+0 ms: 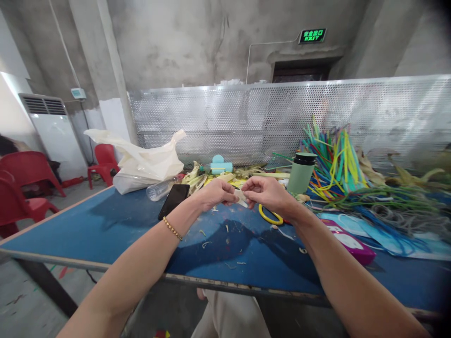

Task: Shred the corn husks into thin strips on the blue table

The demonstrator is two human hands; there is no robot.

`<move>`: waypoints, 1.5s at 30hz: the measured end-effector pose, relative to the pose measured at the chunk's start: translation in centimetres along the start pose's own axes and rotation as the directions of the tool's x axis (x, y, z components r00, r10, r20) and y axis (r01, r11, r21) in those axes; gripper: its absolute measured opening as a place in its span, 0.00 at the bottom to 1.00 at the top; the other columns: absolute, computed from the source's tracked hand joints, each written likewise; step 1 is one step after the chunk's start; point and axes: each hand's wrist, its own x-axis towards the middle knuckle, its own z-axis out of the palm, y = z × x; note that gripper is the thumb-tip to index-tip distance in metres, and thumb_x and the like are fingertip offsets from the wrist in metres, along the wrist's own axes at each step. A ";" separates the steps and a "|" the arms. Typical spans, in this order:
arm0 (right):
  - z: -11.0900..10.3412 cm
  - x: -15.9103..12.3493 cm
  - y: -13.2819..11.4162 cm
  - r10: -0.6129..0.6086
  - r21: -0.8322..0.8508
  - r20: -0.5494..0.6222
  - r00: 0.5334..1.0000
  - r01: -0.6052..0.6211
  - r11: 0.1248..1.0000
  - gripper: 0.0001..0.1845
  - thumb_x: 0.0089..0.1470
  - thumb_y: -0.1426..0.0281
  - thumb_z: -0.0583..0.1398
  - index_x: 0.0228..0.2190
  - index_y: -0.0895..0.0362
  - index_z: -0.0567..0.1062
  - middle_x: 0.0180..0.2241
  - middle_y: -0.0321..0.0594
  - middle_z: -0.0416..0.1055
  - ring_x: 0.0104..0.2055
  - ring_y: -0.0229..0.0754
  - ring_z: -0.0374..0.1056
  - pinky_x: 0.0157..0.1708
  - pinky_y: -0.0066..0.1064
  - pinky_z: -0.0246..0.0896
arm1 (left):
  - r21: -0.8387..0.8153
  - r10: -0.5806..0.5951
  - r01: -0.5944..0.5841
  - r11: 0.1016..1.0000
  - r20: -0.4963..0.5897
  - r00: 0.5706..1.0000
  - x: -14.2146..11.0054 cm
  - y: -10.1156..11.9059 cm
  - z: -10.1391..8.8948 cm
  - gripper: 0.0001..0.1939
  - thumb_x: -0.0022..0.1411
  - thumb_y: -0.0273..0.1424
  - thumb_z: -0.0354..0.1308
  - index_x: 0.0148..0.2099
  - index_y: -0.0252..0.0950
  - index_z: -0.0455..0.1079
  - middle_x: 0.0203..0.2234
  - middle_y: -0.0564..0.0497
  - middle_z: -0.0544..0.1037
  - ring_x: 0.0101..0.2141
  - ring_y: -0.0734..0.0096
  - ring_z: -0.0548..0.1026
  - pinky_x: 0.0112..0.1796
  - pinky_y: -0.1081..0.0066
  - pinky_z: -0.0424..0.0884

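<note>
Over the middle of the blue table, my left hand (220,194) and my right hand (265,192) come together, fingers pinched. Between them is a small pale strip (241,198) that looks like corn husk, with both hands gripping it. Its far side is partly hidden by my fingers. Just below my right hand lies a yellow ring-shaped handle (270,217), perhaps of scissors. Small pale scraps (227,229) are scattered on the tabletop under my hands. A black phone (174,201) rests left of my left hand.
A cream plastic bag (148,162) and a clear bottle (160,190) stand at the left. Right of my hands are a green flask (301,173), colourful pipe cleaners (340,162), a purple box (348,240) and cords (394,202). Dried husks (195,179) lie along the back.
</note>
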 end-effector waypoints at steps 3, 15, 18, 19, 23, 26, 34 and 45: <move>-0.2 0.1 0.3 -0.055 -0.042 0.019 0.998 0.056 0.998 0.07 0.46 0.73 0.61 0.29 0.55 0.68 0.20 0.34 0.71 0.19 0.39 0.70 0.22 0.31 0.66 | 0.014 -0.002 0.002 1.000 0.000 1.000 0.0 -0.1 -0.1 0.11 0.44 0.27 0.65 0.19 0.32 0.65 0.16 0.55 0.67 0.20 0.80 0.61 0.24 0.72 0.54; 0.6 -0.2 -0.1 -0.073 -0.185 0.071 0.995 0.085 0.979 0.06 0.47 0.76 0.59 0.28 0.54 0.66 0.18 0.31 0.69 0.19 0.37 0.67 0.20 0.29 0.61 | 0.111 0.017 -0.021 0.994 0.044 0.999 0.2 -0.8 -0.1 0.11 0.43 0.26 0.65 0.19 0.33 0.64 0.16 0.54 0.68 0.20 0.77 0.64 0.25 0.72 0.58; 0.8 -0.1 -0.1 -0.112 -0.235 0.074 0.991 0.126 0.964 0.06 0.47 0.77 0.57 0.29 0.54 0.67 0.19 0.32 0.70 0.20 0.38 0.67 0.22 0.29 0.61 | 0.082 0.024 -0.027 0.996 0.030 0.999 0.3 -0.8 -0.1 0.10 0.42 0.26 0.66 0.19 0.33 0.65 0.15 0.54 0.67 0.20 0.78 0.64 0.25 0.72 0.57; 0.8 -0.1 -0.1 -0.127 -0.248 0.074 0.989 0.141 0.958 0.06 0.47 0.77 0.57 0.29 0.55 0.68 0.20 0.33 0.70 0.20 0.38 0.68 0.22 0.29 0.61 | 0.066 0.023 -0.025 0.998 0.023 0.999 0.3 -0.7 -0.1 0.10 0.42 0.27 0.66 0.19 0.33 0.66 0.15 0.55 0.67 0.20 0.78 0.63 0.25 0.72 0.57; 0.7 0.1 -0.1 -0.177 -0.293 0.041 0.983 0.182 0.939 0.04 0.49 0.73 0.59 0.32 0.56 0.70 0.23 0.35 0.71 0.23 0.39 0.68 0.25 0.30 0.61 | -0.015 0.004 -0.004 1.000 -0.032 0.999 0.2 -0.4 0.0 0.08 0.41 0.26 0.66 0.21 0.31 0.69 0.17 0.55 0.68 0.21 0.79 0.64 0.25 0.73 0.58; 0.3 0.0 -0.2 -0.185 -0.387 -0.083 0.979 0.139 0.912 0.08 0.49 0.67 0.62 0.32 0.56 0.72 0.23 0.37 0.72 0.24 0.40 0.68 0.25 0.30 0.59 | -0.083 0.015 -0.019 0.996 -0.057 0.998 0.2 -0.2 0.1 0.08 0.41 0.26 0.67 0.22 0.31 0.69 0.18 0.54 0.69 0.21 0.79 0.65 0.26 0.73 0.59; 0.0 0.0 0.1 -0.067 -0.351 -0.124 0.990 0.020 0.936 0.14 0.51 0.59 0.61 0.25 0.57 0.74 0.17 0.35 0.69 0.17 0.37 0.65 0.19 0.28 0.56 | -0.170 0.064 -0.085 0.982 -0.124 0.990 1.0 -1.1 -0.1 0.09 0.42 0.25 0.66 0.22 0.31 0.68 0.18 0.54 0.69 0.21 0.80 0.64 0.26 0.72 0.60; 0.1 0.2 0.4 -0.103 -0.274 -0.103 0.989 0.071 0.959 0.09 0.47 0.65 0.63 0.25 0.59 0.75 0.19 0.37 0.70 0.19 0.35 0.64 0.18 0.26 0.56 | -0.107 0.036 -0.043 0.993 -0.061 0.997 0.5 -0.8 0.2 0.10 0.43 0.28 0.68 0.23 0.30 0.69 0.17 0.55 0.69 0.20 0.80 0.65 0.26 0.73 0.58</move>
